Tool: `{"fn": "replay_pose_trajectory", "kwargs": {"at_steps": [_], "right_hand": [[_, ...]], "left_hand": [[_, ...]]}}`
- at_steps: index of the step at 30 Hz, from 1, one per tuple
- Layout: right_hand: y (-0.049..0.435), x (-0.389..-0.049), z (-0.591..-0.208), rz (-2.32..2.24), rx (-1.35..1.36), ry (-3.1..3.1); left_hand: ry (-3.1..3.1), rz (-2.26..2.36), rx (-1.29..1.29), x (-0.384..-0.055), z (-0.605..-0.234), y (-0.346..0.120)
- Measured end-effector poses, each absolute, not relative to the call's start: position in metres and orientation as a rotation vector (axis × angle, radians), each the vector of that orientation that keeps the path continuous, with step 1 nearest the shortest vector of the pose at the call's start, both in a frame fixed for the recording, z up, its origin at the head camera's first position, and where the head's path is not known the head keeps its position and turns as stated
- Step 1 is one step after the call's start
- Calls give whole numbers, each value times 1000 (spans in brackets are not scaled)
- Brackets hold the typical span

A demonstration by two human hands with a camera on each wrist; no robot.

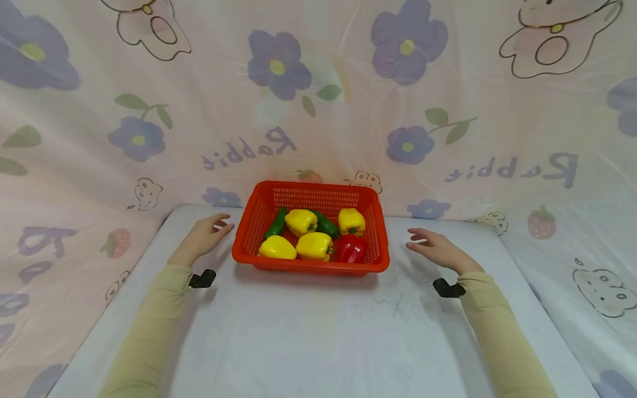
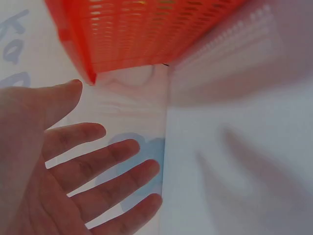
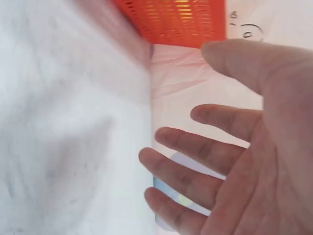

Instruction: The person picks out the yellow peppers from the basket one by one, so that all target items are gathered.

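A red plastic basket (image 1: 311, 267) with slotted walls stands at the back middle of the table. Inside it lie several yellow bell peppers (image 1: 313, 246), a red bell pepper (image 1: 351, 249) and two green peppers (image 1: 276, 223), one partly hidden behind the yellow ones. To the basket's left, my left hand (image 1: 203, 236) hovers with fingers spread, apart from its wall. My right hand (image 1: 440, 250) is held off the basket's right side, a wider gap between them. Both wrist views show bare palms, fingers loosely extended, with the basket wall (image 2: 127, 34) beyond the thumb.
The white tabletop (image 1: 318, 331) runs from the basket toward me. Behind and at both sides hangs a patterned curtain (image 1: 343, 127) with flowers and rabbits, close to the basket's back. A black wrist mount (image 1: 201, 278) sits on each sleeve cuff.
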State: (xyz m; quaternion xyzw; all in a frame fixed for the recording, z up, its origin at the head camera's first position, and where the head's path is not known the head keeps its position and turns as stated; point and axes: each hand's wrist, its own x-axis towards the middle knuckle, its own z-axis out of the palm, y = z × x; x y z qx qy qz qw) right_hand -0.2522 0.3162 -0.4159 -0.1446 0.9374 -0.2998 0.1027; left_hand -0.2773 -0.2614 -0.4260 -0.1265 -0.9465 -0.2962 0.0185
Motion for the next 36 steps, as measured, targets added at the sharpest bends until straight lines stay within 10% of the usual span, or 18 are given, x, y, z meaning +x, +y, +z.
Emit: {"fn": "replay_pose_trajectory", "kwargs": {"at_steps": [36], "right_hand": [[242, -240, -347, -1327, -684, 2558]], "left_hand": [[-2778, -1815, -352, -272, -394, -247]]}}
